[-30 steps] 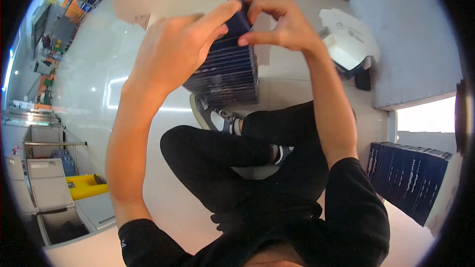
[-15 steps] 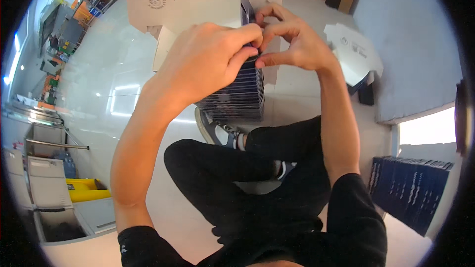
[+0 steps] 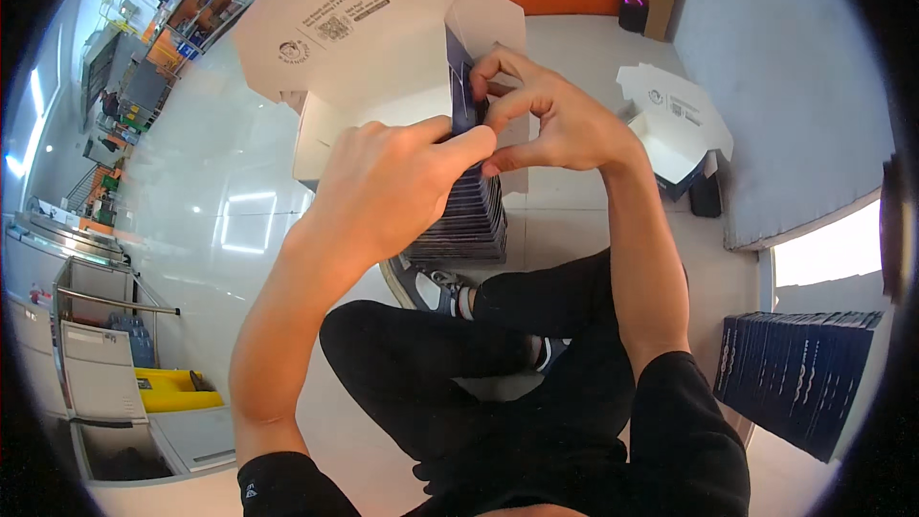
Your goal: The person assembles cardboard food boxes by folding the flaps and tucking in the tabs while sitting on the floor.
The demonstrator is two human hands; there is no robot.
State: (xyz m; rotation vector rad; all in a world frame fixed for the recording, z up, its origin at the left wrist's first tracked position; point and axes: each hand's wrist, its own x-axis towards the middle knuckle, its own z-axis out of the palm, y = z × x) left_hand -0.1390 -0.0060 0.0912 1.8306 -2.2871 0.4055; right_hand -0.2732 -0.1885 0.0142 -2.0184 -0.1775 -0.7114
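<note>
A part-folded cardboard box (image 3: 402, 101), white inside and dark blue outside, rests on a tall stack of flat dark blue cardboard (image 3: 464, 225) in front of me. Its wide lid flap (image 3: 373, 0) stands raised at the far side. My left hand (image 3: 392, 177) reaches across the near side, fingers closed on the box's right wall at the near corner. Against the outside of the same wall, my right hand (image 3: 555, 120) has its fingers bent and its thumb pressing at the corner. The fingertips are partly hidden by the folded wall.
To the right, a second open white box (image 3: 675, 134) stands on the floor beside a dark object (image 3: 706, 193). A row of flat dark blue cardboard (image 3: 799, 373) stands near the right wall. My crossed legs (image 3: 479, 373) lie close behind the stack. Grey cabinets (image 3: 100, 364) are at left.
The box and both hands sit a little lower in the picture, and more of the box's inside shows. My left thumb now lies straighter along the corner. Both hands stay at the right wall.
</note>
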